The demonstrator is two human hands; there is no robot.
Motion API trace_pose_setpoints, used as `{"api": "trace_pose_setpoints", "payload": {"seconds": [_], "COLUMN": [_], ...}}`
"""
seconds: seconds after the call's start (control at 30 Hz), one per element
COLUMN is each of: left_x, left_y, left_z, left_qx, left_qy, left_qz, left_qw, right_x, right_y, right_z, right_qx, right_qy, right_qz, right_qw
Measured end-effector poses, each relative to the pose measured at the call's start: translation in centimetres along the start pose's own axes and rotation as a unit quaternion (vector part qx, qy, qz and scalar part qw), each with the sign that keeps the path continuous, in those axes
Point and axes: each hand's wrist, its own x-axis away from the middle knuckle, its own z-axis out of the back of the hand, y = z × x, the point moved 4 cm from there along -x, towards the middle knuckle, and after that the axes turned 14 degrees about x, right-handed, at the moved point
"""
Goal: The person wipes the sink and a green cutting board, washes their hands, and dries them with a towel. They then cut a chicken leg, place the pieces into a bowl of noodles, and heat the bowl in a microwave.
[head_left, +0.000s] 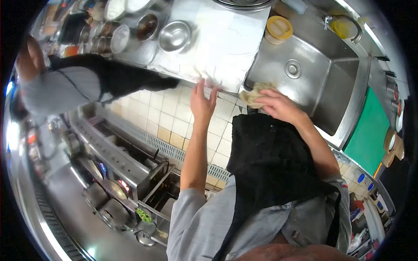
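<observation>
My left hand [203, 98] reaches over the front edge of a white cloth-covered counter [222, 39], fingers spread and holding nothing. My right hand [277, 104] grips a crumpled beige cloth [256, 95] at the front left corner of the steel sink [300, 61]. A steel bowl [175, 36] sits on the white cover, up and left of my left hand. Beside the sink's back left corner stands a tub with a yellow lid [279, 28].
A co-worker [72, 85] in a dark apron stands at the counter on the left. Stoves with pans [114, 213] are at lower left. A green board [370, 132] lies right of the sink. A faucet [358, 32] stands behind it.
</observation>
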Motion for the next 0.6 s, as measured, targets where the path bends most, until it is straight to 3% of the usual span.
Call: {"api": "trace_pose_setpoints", "payload": {"seconds": [0.07,0.13,0.17,0.23,0.3,0.33,0.37,0.4,0.43,0.5,0.53,0.57,0.6], "left_x": [-1.8,-3.6,-4.4,-5.4,-5.3,-5.0,-4.6,-4.6,-4.0,-4.0,-3.4,-3.2,-2.9], "left_y": [-0.8,-3.0,-3.5,-4.2,-5.7,-5.5,-7.9,-6.7,-7.7,-7.1,-6.6,-5.6,-6.5], "left_z": [-0.3,-0.9,-0.8,-1.4,-1.5,-1.1,-1.9,-1.6,-1.9,-1.8,-1.5,-1.0,-0.9], "left_qx": [-0.063,-0.068,-0.068,-0.074,-0.081,0.018,0.019,-0.028,0.073,0.016,-0.006,0.011,0.114], "left_qy": [-0.002,-0.091,-0.090,-0.078,-0.047,-0.072,-0.061,-0.084,-0.064,-0.091,-0.095,-0.125,-0.108], "left_qz": [-0.025,0.038,0.033,0.042,-0.130,-0.007,0.014,-0.022,0.013,-0.071,-0.059,-0.049,-0.063], "left_qw": [0.998,0.993,0.993,0.993,0.987,0.997,0.998,0.996,0.995,0.993,0.994,0.991,0.986], "right_x": [-1.2,-0.2,1.0,5.3,10.6,13.6,16.7,20.6,24.0,31.1,33.5,36.2,37.9], "right_y": [-0.5,1.1,2.0,5.1,7.2,8.6,9.4,10.6,10.5,11.6,10.2,10.1,9.6], "right_z": [-1.7,-3.0,-3.5,-3.6,-3.0,-2.9,-2.3,-2.8,-2.0,-2.2,-0.5,-0.7,0.3], "right_qx": [-0.004,-0.035,-0.033,-0.053,-0.056,-0.026,0.008,0.073,0.096,0.057,0.078,0.055,0.069], "right_qy": [-0.013,-0.045,-0.040,0.036,0.053,0.065,0.060,0.091,0.087,0.106,0.155,0.184,0.193], "right_qz": [0.033,0.038,0.039,-0.070,-0.181,-0.198,-0.247,-0.287,-0.335,-0.437,-0.398,-0.446,-0.478], "right_qw": [0.999,0.998,0.998,0.995,0.980,0.978,0.967,0.951,0.933,0.891,0.901,0.874,0.854]}}
